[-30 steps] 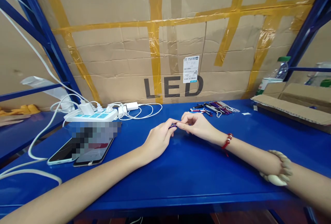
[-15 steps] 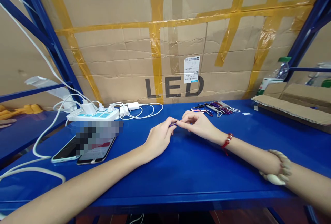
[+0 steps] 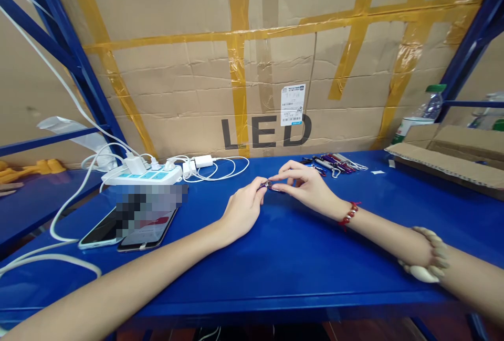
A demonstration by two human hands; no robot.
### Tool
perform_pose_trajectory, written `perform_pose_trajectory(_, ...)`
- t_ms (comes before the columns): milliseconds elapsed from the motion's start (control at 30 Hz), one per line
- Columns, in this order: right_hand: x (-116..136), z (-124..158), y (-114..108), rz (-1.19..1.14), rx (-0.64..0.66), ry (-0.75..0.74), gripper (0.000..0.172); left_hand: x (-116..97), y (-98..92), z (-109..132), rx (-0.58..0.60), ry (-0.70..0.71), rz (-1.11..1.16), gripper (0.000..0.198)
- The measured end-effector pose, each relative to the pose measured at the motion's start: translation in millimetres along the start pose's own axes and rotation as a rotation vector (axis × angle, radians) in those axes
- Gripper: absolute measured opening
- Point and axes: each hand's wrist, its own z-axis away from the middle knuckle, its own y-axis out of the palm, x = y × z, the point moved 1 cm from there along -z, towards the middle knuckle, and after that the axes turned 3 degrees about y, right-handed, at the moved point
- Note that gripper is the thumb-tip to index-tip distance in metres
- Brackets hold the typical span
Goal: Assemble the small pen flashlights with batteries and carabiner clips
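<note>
My left hand point(image 3: 243, 208) is closed, its thumb and fingertips pinching a small dark purple piece with a shiny metal end point(image 3: 268, 184). My fingers cover most of it, so its full shape is hidden. From the other side, my right hand point(image 3: 305, 183) has its thumb and index fingertip at the metal end in a loose pinch. Both hands are low over the blue shelf point(image 3: 299, 257). Behind my right hand lies a pile of slim coloured tubes with metal clips point(image 3: 334, 164), purple, silver and dark among them.
On the left are two phones point(image 3: 151, 225) and a white power strip point(image 3: 163, 174) with chargers and tangled cables. An open cardboard box point(image 3: 444, 159) and a plastic bottle point(image 3: 421, 110) stand at right. Paper scraps point(image 3: 377, 172) lie near the pile. A large taped carton point(image 3: 177, 83) forms the back.
My right fingers have opened somewhat and the hand has shifted slightly, exposing the shiny end of the purple piece. My left hand keeps its grip in nearly the same place.
</note>
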Motion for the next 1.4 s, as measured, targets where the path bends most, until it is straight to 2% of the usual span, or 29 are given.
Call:
perform_pose_trajectory(167, -2.8, -1.4, -1.9, -0.105, 0.051, -0.026, 0.023, -1.2, 0.5, 0.5, 0.065, -0.004, 0.011, 0.019)
perform_pose_trajectory(367, -7.0, 0.6, -2.4, -0.245, 0.183, 0.039, 0.025, -0.9, 1.5, 2.4, 0.132, 0.056, 0.013, 0.017)
perform_pose_trajectory(733, -0.4, -1.4, -8.9, -0.138, 0.211, -0.116, 0.019, -0.6, 0.7, 4.3, 0.213, 0.108, 0.028, 0.019)
perform_pose_trajectory(1000, 1.2, -0.3, -10.0, -0.182, 0.268, -0.089, 0.022, -6.3, -2.4, 6.2, 0.275, 0.138, 0.025, 0.015)
perform_pose_trajectory(1400, 6.1, 2.0, -4.9, -0.174, 0.167, -0.002, 0.021, -0.3, 0.3, 4.5, 0.168, 0.126, 0.072, 0.012)
